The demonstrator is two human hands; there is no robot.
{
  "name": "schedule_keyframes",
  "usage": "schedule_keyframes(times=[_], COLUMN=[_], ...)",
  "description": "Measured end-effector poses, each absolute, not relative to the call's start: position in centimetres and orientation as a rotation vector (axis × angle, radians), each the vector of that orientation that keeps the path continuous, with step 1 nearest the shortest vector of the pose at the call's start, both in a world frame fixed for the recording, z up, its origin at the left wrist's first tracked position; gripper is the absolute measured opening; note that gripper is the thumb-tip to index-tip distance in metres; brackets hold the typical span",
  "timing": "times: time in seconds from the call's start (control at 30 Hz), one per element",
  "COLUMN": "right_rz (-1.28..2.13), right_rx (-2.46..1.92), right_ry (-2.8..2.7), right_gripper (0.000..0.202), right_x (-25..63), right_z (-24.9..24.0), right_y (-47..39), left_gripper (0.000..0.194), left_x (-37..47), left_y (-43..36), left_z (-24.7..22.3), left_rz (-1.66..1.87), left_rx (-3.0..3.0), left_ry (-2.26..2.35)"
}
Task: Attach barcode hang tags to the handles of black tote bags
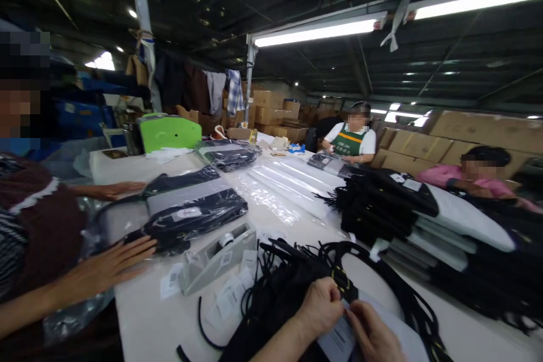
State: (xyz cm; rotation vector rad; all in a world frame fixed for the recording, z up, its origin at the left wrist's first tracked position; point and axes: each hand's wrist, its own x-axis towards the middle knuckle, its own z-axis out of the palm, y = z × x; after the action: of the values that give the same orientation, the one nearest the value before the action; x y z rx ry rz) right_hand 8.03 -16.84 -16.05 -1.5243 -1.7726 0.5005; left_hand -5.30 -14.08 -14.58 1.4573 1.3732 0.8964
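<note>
Over a black fabric bag (275,300) with long black straps and cords, my two hands work close together. My left hand (321,306) is closed in a pinch beside a gold-coloured metal fitting; what sits between its fingertips is hidden. My right hand (375,331) has thumb and fingers pressed together at the upper edge of a white printed tag (337,340). Pale sheet material (399,322) lies under and beyond the right hand. Loose white labels (231,297) rest left of the bag.
A grey tape dispenser (218,260) stands left of the bag. A co-worker's hands lie by a plastic-wrapped dark bag (195,209). Stacked black bags (382,209) rise at right, clear plastic sleeves (280,181) lie mid-table. Two more people sit behind, near cartons (271,107).
</note>
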Motion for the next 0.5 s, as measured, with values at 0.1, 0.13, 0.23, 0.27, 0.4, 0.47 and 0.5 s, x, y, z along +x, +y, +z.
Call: schedule_keyframes(times=[0.1,0.13,0.23,0.27,0.4,0.47,0.5], right_rz=[0.409,0.389,0.343,0.327,0.248,0.204,0.181], right_rx=[-1.546,-1.575,-1.651,-1.669,-1.718,-1.733,-1.738], right_ry=[-1.915,-1.923,-1.941,-1.953,-2.020,-2.074,-2.105], right_gripper=[0.019,0.018,0.016,0.015,0.015,0.014,0.014], right_x=[7.90,7.88,7.81,7.76,7.57,7.56,7.59], right_z=[-15.58,-15.53,-15.54,-15.57,-15.71,-15.69,-15.64], right_y=[-16.78,-16.72,-16.62,-16.61,-16.60,-16.70,-16.80], left_gripper=[0.022,0.022,0.023,0.023,0.022,0.021,0.021], left_x=[-5.46,-5.52,-5.66,-5.69,-5.76,-5.79,-5.80], left_y=[-14.20,-14.24,-14.45,-14.55,-14.93,-15.06,-15.11], left_z=[-14.49,-14.49,-14.56,-14.60,-14.65,-14.59,-14.56], left_rz=[0.890,0.887,0.874,0.868,0.841,0.827,0.821], left_rx=[1.518,1.541,1.613,1.636,1.715,1.745,1.758], left_ry=[1.361,1.359,1.371,1.379,1.413,1.422,1.424])
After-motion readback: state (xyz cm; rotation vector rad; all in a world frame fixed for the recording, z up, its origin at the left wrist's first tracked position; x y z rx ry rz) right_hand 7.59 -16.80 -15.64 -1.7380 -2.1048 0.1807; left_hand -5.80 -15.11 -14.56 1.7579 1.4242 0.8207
